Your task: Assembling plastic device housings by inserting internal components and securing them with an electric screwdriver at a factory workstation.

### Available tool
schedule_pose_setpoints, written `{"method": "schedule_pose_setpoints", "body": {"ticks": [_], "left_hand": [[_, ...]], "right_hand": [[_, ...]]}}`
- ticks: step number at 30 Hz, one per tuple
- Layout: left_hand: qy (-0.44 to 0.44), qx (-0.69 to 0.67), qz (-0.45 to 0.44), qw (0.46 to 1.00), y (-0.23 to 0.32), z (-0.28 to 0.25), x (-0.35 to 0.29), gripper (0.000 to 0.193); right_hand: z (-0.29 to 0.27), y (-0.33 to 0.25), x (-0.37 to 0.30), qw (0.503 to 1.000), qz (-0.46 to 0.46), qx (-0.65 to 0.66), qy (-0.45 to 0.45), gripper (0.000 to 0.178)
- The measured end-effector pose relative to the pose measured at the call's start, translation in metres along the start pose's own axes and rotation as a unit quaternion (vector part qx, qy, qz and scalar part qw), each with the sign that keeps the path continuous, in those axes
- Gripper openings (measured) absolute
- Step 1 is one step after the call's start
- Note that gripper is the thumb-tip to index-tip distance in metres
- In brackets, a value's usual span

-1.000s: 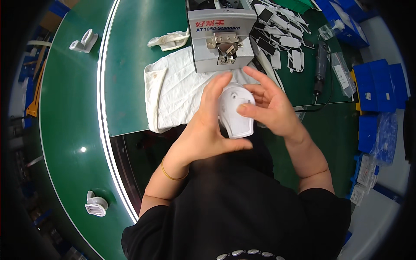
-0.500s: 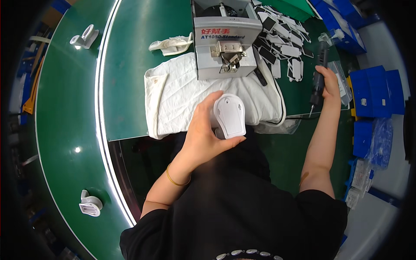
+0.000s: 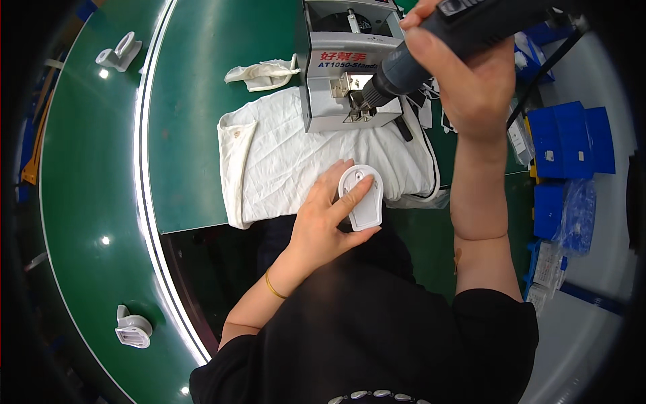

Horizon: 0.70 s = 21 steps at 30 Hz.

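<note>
In my left hand point(image 3: 330, 214) I hold a white plastic housing point(image 3: 365, 209), rounded at its far end, its hollow face upward. The index finger lies across its inside and the thumb is at its near edge. My right hand point(image 3: 471, 74) is wrapped round a black electric screwdriver point(image 3: 404, 66), tilted down to the left. Its tip is at the metal pick-up slot of the grey screw feeder point(image 3: 321, 108); whether it touches a screw I cannot tell. Under the feeder a white cloth point(image 3: 269, 161) is spread, and the left hand is over its near edge.
On the green surface at the left stand two white plastic parts, one far point(image 3: 121, 52) and one near point(image 3: 134, 328). A crumpled white glove point(image 3: 262, 74) lies beside the feeder. Blue bins point(image 3: 562, 141) line the right side. A black cable point(image 3: 548, 67) hangs from the screwdriver.
My right hand has swung the screwdriver from the right side to the feeder's slot. My left index finger has moved onto the housing's inside, and the housing has come slightly nearer.
</note>
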<state>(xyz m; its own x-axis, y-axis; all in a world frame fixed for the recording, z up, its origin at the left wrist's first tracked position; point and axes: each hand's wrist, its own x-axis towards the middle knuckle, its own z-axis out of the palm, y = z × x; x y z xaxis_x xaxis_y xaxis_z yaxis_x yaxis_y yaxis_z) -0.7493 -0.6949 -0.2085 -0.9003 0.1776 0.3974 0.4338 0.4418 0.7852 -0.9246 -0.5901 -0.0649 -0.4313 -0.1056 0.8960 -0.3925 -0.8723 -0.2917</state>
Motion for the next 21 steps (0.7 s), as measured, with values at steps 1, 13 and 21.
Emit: {"method": "schedule_pose_setpoints", "body": {"ticks": [1,13,21], "left_hand": [[0.001,-0.003,-0.001,1.000,0.000,0.000,0.000,0.079],[0.024,-0.009,-0.004,1.000,-0.002,0.005,0.000,0.078],[0.029,-0.006,-0.009,1.000,-0.004,0.004,-0.002,0.073]], "right_hand": [[0.018,-0.028,-0.004,0.966,0.161,-0.191,0.066,0.066],[-0.017,0.009,0.003,0.969,0.208,-0.133,0.031,0.064],[0.042,-0.048,-0.028,0.889,0.299,-0.342,0.049,0.048]]}}
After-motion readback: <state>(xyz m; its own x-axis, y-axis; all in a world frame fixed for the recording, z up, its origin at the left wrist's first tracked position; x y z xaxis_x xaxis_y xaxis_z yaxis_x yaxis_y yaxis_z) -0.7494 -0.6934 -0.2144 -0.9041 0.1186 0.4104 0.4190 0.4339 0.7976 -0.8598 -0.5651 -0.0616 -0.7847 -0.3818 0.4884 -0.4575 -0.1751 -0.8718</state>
